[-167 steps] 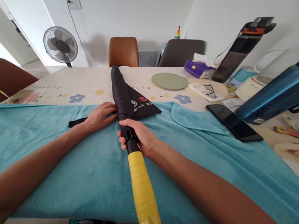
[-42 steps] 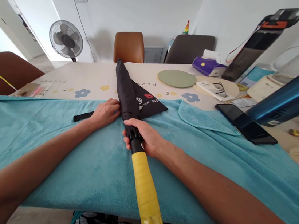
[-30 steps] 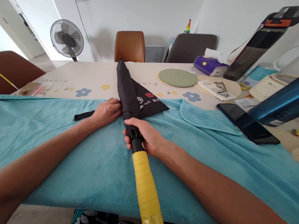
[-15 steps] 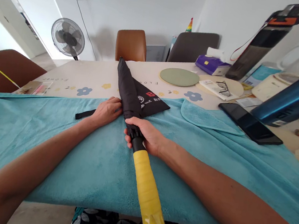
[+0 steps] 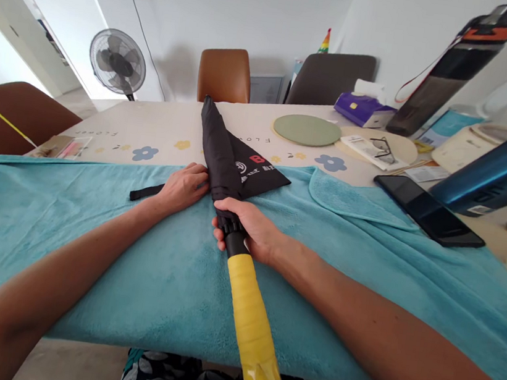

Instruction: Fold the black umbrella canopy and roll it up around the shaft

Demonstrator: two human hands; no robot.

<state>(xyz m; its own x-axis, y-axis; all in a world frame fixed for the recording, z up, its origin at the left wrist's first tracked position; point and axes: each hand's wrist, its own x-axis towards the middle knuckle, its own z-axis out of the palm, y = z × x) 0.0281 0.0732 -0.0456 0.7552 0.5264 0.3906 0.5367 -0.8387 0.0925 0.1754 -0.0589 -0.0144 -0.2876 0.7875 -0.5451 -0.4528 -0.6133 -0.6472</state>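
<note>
A folded black umbrella (image 5: 217,141) with white and red print lies across the teal cloth (image 5: 148,282), its tip pointing away from me. Its yellow-wrapped handle (image 5: 249,320) runs down toward my lap. My right hand (image 5: 248,227) is closed around the black part just above the handle. Against the umbrella's left side, my left hand (image 5: 185,186) rests with fingers bent and pressed together on the fabric. A black strap (image 5: 145,192) sticks out from beneath that hand to the left. One loose panel (image 5: 264,176) fans out on the right side.
On the right are a black phone (image 5: 428,210), a blue bottle (image 5: 499,166), a dark tall bottle (image 5: 455,79) and glasses (image 5: 383,150) on papers. Further back sit a green round mat (image 5: 307,130) and a purple tissue box (image 5: 362,109). Chairs and a fan (image 5: 117,63) stand beyond.
The view has shifted very slightly. Both hands and the umbrella keep the same positions on the cloth.
</note>
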